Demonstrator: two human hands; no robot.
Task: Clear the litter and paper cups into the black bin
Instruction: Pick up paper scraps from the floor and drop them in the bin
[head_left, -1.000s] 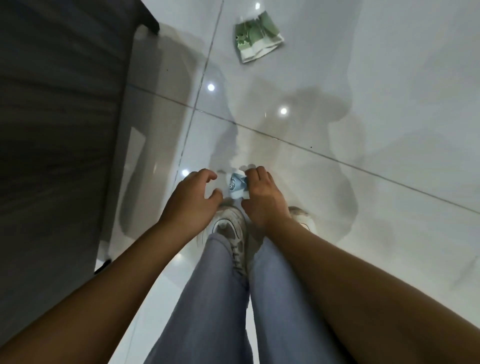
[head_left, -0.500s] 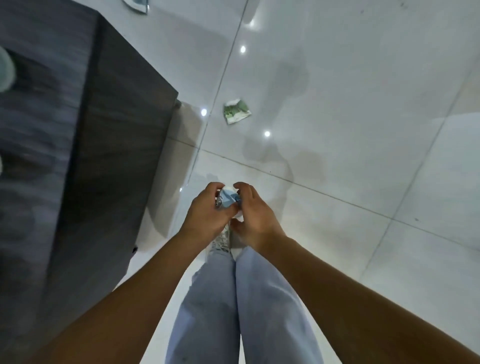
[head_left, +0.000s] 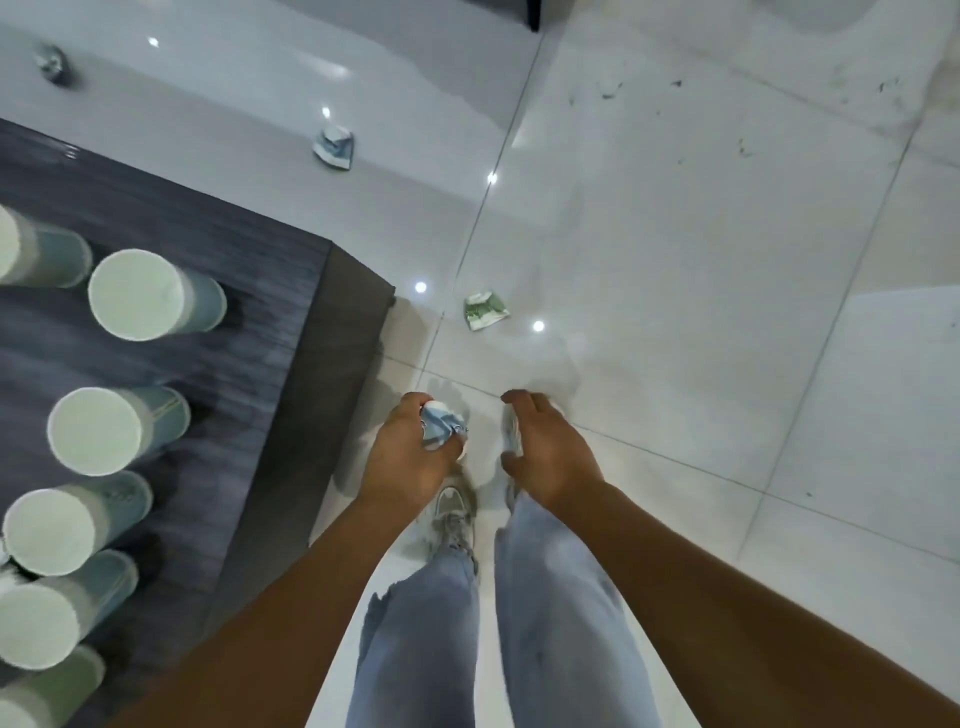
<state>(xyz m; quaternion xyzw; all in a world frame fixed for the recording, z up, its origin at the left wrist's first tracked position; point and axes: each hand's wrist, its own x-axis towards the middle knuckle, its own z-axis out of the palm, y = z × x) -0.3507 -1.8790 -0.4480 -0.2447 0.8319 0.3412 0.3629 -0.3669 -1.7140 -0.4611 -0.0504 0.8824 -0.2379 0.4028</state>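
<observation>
Two bare hands hang over a pale tiled floor (head_left: 675, 291), and only one has anything in it. A person's left hand (head_left: 410, 457) curls its fingers round a crumpled blue-and-white wrapper (head_left: 440, 428), the wad bulging out between thumb and fingers. Just beside it, the right hand (head_left: 545, 452) is loosely cupped and holds nothing, fingers relaxed and bent toward the wad but apart from it.

Judged by its creases, the wrapper is featherlight, soft and already crushed; a whole-hand squeeze suits it better than a fingertip pinch, since a loose corner could slip free.

Ahead of the feet, a crumpled green-and-white wrapper (head_left: 485, 310) lies flat on the tile, near the corner of a dark wood-grain table (head_left: 291, 332). It looks thin and low, so fingertips would likely have to pinch a raised fold, not scoop under it. Farther off, another blue-and-white scrap (head_left: 335, 145) sits on the floor, and a small silvery crumpled piece (head_left: 52, 63) lies well beyond, too blurred to identify.

On the table, several paper cups (head_left: 145, 296) stand upside down in a loose row, their white bases facing the camera. They appear light and thin-walled, easily dented; a gentle wrap round the side wall, or stacking them, seems the safest hold.

No black bin is visible in this view.
</observation>
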